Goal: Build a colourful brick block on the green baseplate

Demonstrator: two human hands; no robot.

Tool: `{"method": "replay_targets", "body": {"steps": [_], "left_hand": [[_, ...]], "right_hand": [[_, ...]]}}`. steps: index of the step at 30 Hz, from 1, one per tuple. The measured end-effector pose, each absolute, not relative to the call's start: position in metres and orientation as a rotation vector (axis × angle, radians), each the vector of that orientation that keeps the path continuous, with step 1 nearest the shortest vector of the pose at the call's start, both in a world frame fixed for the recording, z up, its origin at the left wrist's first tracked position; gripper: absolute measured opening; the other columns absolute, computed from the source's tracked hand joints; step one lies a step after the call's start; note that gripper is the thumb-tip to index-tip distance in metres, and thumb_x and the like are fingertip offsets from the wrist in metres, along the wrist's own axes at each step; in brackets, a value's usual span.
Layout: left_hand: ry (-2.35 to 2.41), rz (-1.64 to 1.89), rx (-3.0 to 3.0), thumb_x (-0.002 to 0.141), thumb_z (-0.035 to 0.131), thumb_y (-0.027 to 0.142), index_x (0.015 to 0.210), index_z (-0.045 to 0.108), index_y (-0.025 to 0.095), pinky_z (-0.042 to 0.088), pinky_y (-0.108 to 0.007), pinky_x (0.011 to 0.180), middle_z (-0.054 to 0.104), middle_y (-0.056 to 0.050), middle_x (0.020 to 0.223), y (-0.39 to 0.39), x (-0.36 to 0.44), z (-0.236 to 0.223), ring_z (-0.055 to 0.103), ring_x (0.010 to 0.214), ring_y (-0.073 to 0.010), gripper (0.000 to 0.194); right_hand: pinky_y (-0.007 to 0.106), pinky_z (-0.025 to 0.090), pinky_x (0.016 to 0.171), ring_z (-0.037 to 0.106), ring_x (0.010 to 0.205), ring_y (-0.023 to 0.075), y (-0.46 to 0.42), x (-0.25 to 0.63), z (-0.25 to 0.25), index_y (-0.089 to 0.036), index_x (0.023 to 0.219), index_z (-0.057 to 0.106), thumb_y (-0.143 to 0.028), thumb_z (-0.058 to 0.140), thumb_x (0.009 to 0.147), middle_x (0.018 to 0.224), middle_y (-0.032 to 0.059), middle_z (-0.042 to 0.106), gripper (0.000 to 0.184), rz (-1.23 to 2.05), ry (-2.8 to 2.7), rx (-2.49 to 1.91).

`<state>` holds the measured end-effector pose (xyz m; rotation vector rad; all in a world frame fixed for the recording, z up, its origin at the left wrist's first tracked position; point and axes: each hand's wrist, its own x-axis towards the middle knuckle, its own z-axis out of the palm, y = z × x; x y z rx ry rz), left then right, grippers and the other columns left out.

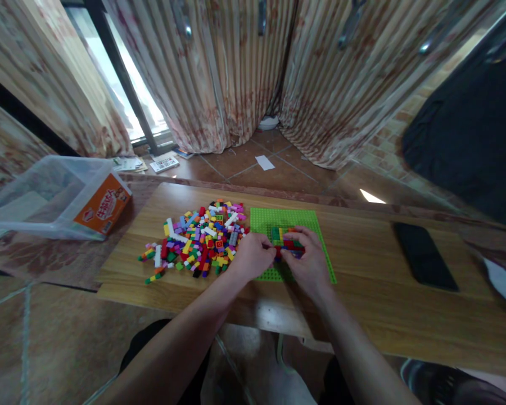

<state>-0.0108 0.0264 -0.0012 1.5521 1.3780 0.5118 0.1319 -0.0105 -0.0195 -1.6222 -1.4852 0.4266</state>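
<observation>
On the green studded baseplate stands a low build of toy bricks in green, yellow, red and blue. My left hand is closed in a pinch at its left front edge, with a small red toy brick at the fingertips. Curved around the right side of the build is my right hand, thumb in front and fingers over the top. Both hands hide much of the build, so how the red brick sits against it cannot be made out.
A loose pile of multicoloured toy bricks lies left of the baseplate on the wooden table. A black phone-like slab rests at the right. Beyond the table's left end is a clear plastic bin with an orange label.
</observation>
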Motion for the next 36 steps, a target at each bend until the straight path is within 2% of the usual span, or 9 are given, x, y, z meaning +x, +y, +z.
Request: {"method": "replay_targets", "body": {"steps": [7, 12, 15, 18, 20, 27, 36], "left_hand": [[1.416, 0.518, 1.674, 0.077, 0.054, 0.015, 0.064, 0.068, 0.014, 0.042, -0.021, 0.049, 0.065, -0.003, 0.055, 0.023, -0.010, 0.007, 0.059, 0.053, -0.0130, 0.019], [1.397, 0.511, 1.780, 0.079, 0.052, 0.013, 0.069, 0.069, 0.015, 0.048, -0.023, 0.060, 0.070, -0.004, 0.066, 0.021, -0.013, 0.010, 0.063, 0.064, -0.0145, 0.019], [1.352, 0.491, 1.776, 0.077, 0.059, 0.015, 0.085, 0.069, 0.013, 0.050, -0.025, 0.064, 0.073, -0.005, 0.076, 0.019, -0.016, 0.008, 0.066, 0.069, -0.0161, 0.013], [1.314, 0.474, 1.788, 0.073, 0.066, 0.017, 0.108, 0.064, 0.011, 0.050, -0.026, 0.066, 0.074, -0.005, 0.081, 0.017, -0.016, 0.006, 0.068, 0.073, -0.0179, 0.036], [1.350, 0.461, 1.838, 0.074, 0.066, 0.019, 0.115, 0.060, 0.011, 0.051, -0.028, 0.068, 0.073, -0.005, 0.080, 0.016, -0.015, 0.006, 0.068, 0.074, -0.0191, 0.043], [1.453, 0.345, 2.019, 0.083, 0.058, 0.024, 0.113, 0.061, 0.015, 0.051, -0.031, 0.073, 0.073, -0.007, 0.082, 0.014, -0.008, 0.009, 0.069, 0.078, -0.0220, 0.032], [1.459, 0.358, 2.045, 0.082, 0.054, 0.026, 0.113, 0.061, 0.013, 0.056, -0.040, 0.073, 0.072, -0.013, 0.087, 0.009, -0.010, 0.010, 0.070, 0.082, -0.0299, 0.034]], "right_hand": [[0.050, 0.040, 0.102, 0.052, 0.117, 0.0276, -0.009, 0.130, -0.022, -0.020, 0.096, 0.067, -0.025, 0.060, 0.073, 0.124, 0.0124, 0.057, 0.025, 0.406, -1.494, -1.611], [0.049, 0.039, 0.103, 0.052, 0.119, 0.0276, -0.012, 0.133, -0.021, -0.019, 0.098, 0.068, -0.029, 0.060, 0.077, 0.124, 0.0137, 0.059, 0.025, 0.401, -1.498, -1.599], [0.047, 0.044, 0.099, 0.058, 0.111, 0.0250, -0.009, 0.145, -0.020, -0.019, 0.100, 0.068, -0.030, 0.054, 0.082, 0.117, 0.0126, 0.064, 0.026, 0.445, -1.438, -1.588], [0.045, 0.050, 0.089, 0.062, 0.105, 0.0253, -0.004, 0.159, -0.020, -0.017, 0.104, 0.068, -0.031, 0.050, 0.083, 0.112, 0.0137, 0.067, 0.031, 0.438, -1.337, -1.660], [0.045, 0.051, 0.088, 0.061, 0.107, 0.0267, -0.001, 0.166, -0.021, -0.016, 0.108, 0.068, -0.032, 0.050, 0.082, 0.117, 0.0147, 0.066, 0.036, 0.405, -1.354, -1.705], [0.051, 0.044, 0.097, 0.060, 0.106, 0.0285, -0.002, 0.168, -0.026, -0.016, 0.114, 0.066, -0.033, 0.045, 0.084, 0.113, 0.0147, 0.068, 0.041, 0.270, -1.658, -1.786], [0.052, 0.049, 0.087, 0.062, 0.099, 0.0309, -0.003, 0.171, -0.032, -0.017, 0.112, 0.065, -0.039, 0.046, 0.084, 0.107, 0.0160, 0.067, 0.040, 0.143, -1.702, -1.800]]}}
